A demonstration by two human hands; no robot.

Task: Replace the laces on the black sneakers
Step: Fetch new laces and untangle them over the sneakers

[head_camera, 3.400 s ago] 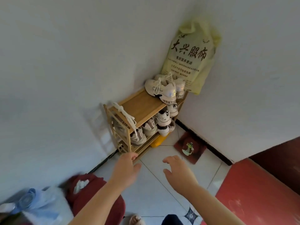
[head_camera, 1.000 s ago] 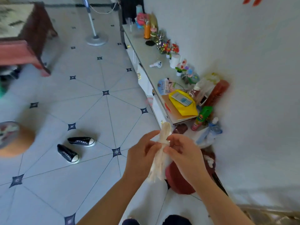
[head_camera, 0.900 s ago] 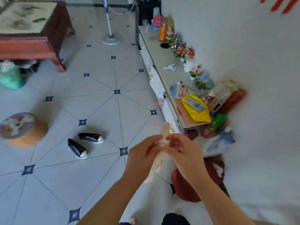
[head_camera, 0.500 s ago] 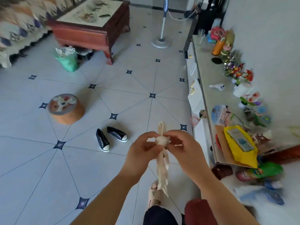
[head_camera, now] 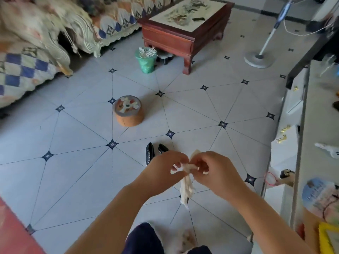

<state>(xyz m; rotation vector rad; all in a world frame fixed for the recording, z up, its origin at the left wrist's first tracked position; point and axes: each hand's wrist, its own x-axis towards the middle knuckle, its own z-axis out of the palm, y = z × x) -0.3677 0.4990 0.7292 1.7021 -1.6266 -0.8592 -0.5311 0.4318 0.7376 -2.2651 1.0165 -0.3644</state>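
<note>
I've swung round to the black low-top canvas sneakers [head_camera: 149, 155], left hand [head_camera: 161, 174] and right hand [head_camera: 218, 173] fingers [head_camera: 203, 163] now pinching the bundled cream fabric laces [head_camera: 186, 187], so replacements are in hand

black sneakers [head_camera: 149, 154] — partly hidden behind left hand [head_camera: 163, 173], sofa [head_camera: 36, 24] blurred
</note>
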